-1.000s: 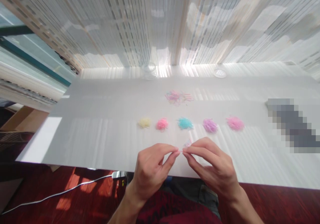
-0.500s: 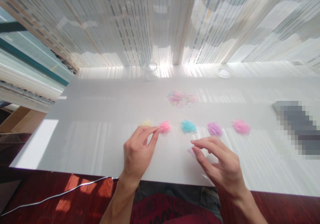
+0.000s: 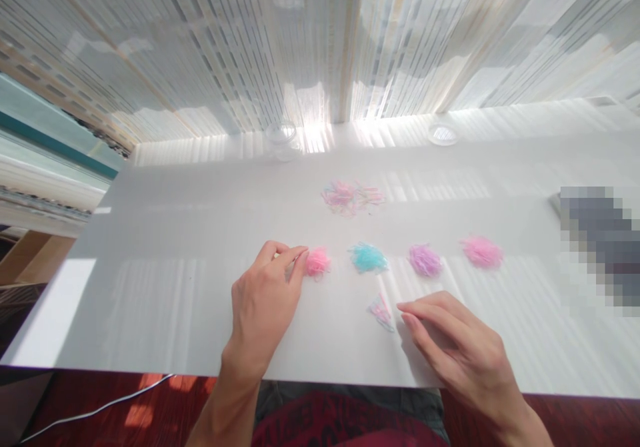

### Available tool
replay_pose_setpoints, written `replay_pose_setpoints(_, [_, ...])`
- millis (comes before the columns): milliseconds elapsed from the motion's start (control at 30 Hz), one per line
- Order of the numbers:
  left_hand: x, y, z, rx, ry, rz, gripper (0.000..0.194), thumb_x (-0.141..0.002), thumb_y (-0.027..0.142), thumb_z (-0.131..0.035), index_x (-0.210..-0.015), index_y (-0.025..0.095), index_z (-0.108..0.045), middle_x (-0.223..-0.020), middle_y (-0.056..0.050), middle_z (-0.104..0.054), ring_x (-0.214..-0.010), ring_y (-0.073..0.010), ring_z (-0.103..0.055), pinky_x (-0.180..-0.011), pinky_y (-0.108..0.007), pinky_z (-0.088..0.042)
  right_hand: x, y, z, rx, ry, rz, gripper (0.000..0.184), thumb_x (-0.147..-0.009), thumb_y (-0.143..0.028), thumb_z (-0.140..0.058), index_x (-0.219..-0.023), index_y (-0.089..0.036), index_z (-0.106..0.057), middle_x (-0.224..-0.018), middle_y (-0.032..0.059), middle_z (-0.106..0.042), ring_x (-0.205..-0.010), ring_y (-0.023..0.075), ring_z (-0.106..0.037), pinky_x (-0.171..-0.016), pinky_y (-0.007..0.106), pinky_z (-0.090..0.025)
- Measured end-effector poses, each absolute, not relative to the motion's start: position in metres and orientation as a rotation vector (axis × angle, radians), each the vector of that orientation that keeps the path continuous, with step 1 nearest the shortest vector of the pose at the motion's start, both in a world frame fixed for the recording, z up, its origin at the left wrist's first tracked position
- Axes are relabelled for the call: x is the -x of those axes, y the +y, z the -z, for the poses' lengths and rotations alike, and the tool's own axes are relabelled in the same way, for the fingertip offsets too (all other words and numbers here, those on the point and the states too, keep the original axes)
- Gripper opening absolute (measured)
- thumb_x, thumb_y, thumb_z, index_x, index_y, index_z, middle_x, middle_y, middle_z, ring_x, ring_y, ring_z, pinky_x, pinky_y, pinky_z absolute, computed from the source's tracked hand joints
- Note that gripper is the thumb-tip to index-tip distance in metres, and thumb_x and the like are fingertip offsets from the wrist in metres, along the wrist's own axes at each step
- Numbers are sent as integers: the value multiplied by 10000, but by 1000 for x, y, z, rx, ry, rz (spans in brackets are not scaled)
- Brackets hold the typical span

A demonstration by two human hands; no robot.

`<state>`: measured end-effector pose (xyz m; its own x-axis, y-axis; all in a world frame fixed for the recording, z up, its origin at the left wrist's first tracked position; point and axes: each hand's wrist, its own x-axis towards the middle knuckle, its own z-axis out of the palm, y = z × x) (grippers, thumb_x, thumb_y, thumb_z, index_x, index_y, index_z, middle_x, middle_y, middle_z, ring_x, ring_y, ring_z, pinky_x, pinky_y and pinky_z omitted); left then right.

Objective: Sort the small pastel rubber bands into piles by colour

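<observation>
mixed strands (image 3: 383, 310) laid just left of right hand (image 3: 463, 340), long axis slanted (roughly) far-left to near-right | left hand (image 3: 265, 297) pinched beside coral pile (image 3: 319, 262), right nearly closed | whether anything is gripped cannot be told

Probably a home room: sheer striped curtain (image 3: 240, 54), teal-framed window (image 3: 55, 144) at left, sunlit white tabletop (image 3: 165, 234) against the curtain, reddish wood-look floor (image 3: 137, 404).

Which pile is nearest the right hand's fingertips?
The small multicoloured pile, just left of the right hand. It lies on the near side of the blue pile; the larger multicoloured pile lies on the far side.
</observation>
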<state>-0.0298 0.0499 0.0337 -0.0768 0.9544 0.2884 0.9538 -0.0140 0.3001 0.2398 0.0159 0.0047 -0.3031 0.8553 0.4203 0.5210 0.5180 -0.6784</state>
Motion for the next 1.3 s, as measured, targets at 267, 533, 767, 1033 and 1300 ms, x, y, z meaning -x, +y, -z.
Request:
replay_pose_setpoints(267, [22, 27, -39, -2069, 2185, -924, 182, -990, 200, -623, -1097, 227, -768, -932, 6, -715, -618, -99, -570, -600, -235, -422, -238, 13, 1, 1130, -2031, -556, 175, -976, -131, -650, -1140, -192, -660, -936, 57, -682, -853, 185, -646, -724, 308, -547])
replay_pose_setpoints(533, [-16, -10, -9, -2217, 1696, -894, 184, -1024, 255, -586, -1158, 218, -707, -1008, -35, -719, -777, -158, -683, -702, -263, -520, -228, 1, 3, 1242, -2132, -455, 150, -961, -232, -693, -1096, -186, -644, -965, 81, -646, -902, 248, -598, -796, 410, -530])
replay_pose_setpoints(767, [-35, 0, -2, -2334, 1708, -905, 99, -987, 205, -638, -1014, 230, -730, -908, -16, -713, -727, -189, -639, -685, -317, -485, -224, 2, 6, 1244, -2085, -395, 63, -974, -136, -640, -987, -197, -631, -895, 54, -639, -854, 225, -578, -777, 383, -500])
replay_pose_setpoints(1033, [-30, -3, 3, -2292, 1687, -953, 109, -1005, 196, -614, -983, 222, -718, -904, -15, -717, -728, -187, -642, -694, -309, -481, -224, 4, 5, 1224, -2078, -392, 66, -997, -140, -616, -984, -194, -651, -882, 51, -642, -849, 216, -592, -769, 368, -512])
replay_pose_setpoints(1300, [-19, -7, -4, -2228, 1555, -1039, 109, -1038, 193, -568, -1017, 203, -675, -918, -19, -757, -747, -169, -688, -698, -282, -500, -223, 4, 4, 1177, -2027, -408, 258, -981, -217, -662, -1238, -215, -642, -1034, 91, -657, -966, 250, -628, -819, 403, -574])
